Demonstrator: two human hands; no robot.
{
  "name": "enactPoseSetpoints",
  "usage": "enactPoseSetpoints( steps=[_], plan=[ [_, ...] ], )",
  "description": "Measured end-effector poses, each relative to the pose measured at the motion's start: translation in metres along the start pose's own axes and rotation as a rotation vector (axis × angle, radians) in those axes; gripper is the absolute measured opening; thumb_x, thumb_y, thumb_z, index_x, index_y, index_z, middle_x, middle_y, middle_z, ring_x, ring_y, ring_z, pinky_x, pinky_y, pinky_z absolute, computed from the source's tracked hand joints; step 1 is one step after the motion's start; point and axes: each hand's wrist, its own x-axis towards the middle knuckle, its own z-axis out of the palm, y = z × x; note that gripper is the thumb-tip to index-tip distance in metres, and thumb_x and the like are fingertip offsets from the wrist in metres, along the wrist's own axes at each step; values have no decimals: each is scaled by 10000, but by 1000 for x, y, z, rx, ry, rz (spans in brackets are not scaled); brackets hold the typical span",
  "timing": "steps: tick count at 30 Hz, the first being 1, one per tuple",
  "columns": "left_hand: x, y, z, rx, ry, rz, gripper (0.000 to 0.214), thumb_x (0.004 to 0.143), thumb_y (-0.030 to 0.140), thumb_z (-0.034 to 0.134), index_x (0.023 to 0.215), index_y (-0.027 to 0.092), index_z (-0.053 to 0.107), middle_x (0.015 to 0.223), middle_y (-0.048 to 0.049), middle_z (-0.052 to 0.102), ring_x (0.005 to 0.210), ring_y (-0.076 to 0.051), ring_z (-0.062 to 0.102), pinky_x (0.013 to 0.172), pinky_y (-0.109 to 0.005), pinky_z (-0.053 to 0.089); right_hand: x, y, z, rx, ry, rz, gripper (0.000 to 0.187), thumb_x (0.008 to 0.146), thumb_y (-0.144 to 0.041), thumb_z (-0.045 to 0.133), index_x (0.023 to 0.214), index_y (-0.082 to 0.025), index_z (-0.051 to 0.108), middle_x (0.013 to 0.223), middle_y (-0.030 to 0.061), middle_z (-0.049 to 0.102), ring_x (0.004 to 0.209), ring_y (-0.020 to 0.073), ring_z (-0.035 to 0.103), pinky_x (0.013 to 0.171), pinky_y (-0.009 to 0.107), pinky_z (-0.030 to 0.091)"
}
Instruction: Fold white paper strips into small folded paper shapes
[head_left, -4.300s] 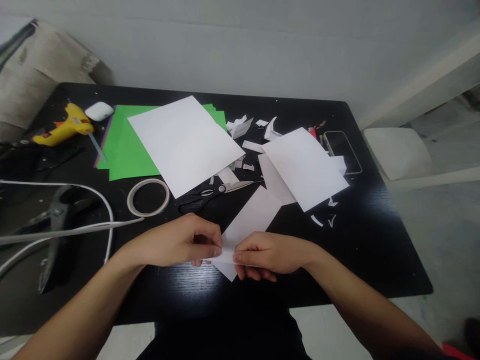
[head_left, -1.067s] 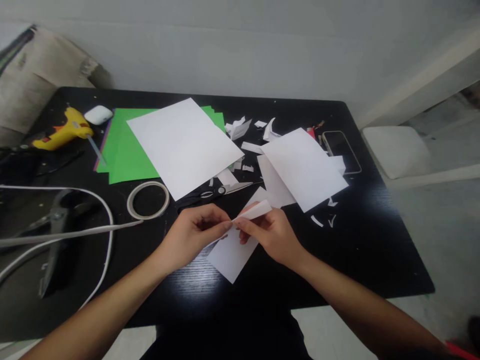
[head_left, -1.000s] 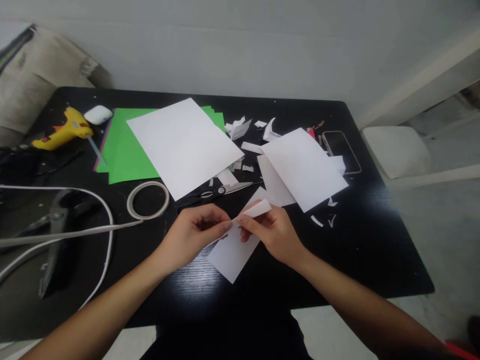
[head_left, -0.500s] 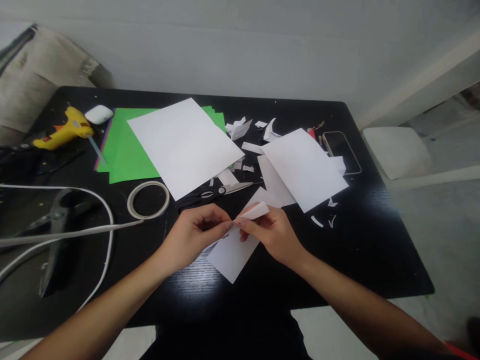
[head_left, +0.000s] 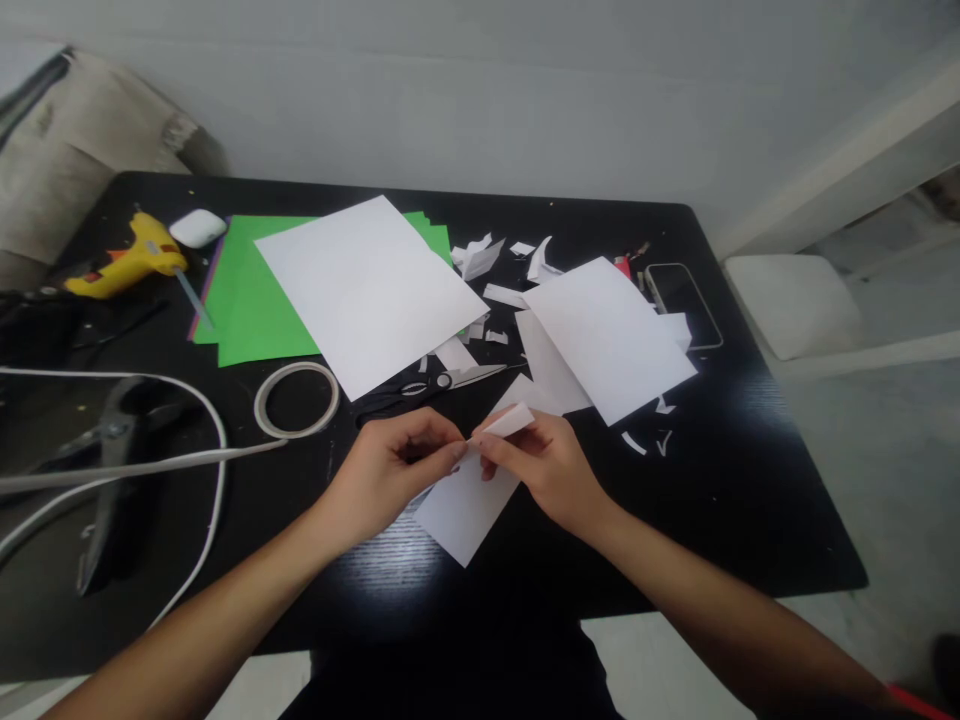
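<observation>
My left hand [head_left: 390, 475] and my right hand [head_left: 541, 468] meet above the near middle of the black table [head_left: 750, 480]. Both pinch a small white paper strip [head_left: 506, 421] between thumb and fingers; its free end sticks up to the right. Under the hands a larger white paper piece [head_left: 465, 510] lies flat on the table. Black-handled scissors [head_left: 427, 385] lie just beyond my left hand.
A roll of tape [head_left: 296, 398], a big white sheet [head_left: 367, 285] on green paper [head_left: 251, 300], and a second white sheet [head_left: 607, 335] with several scraps lie further back. A yellow glue gun [head_left: 124, 265], white cable [head_left: 180, 455] and pliers [head_left: 105, 450] sit left; a phone [head_left: 682, 300] right.
Since 4.3 s ago both hands rose from the table's near edge and lifted a small strip off the flat piece. In the last second the strip's free end has dipped slightly.
</observation>
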Motion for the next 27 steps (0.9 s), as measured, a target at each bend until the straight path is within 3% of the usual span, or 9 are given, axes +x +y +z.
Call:
enactPoseSetpoints(
  steps=[16, 27],
  plan=[
    [-1, 0, 1, 35, -2, 36, 193, 951, 341, 688, 869, 168, 711, 756, -2, 693, 640, -106, 574, 572, -209, 430, -1, -4, 1, -52, 23, 26, 157, 826, -336, 838, 811, -194, 772, 736, -3, 695, 627, 124, 628, 628, 266, 538],
    [-1, 1, 0, 37, 11, 11, 197, 932, 346, 695, 853, 167, 704, 734, -2, 682, 620, -108, 560, 567, -215, 431, 2, -6, -3, -40, 105, 23, 178, 858, -340, 806, 775, -190, 758, 666, -11, 659, 601, 125, 613, 628, 277, 518]
  ],
)
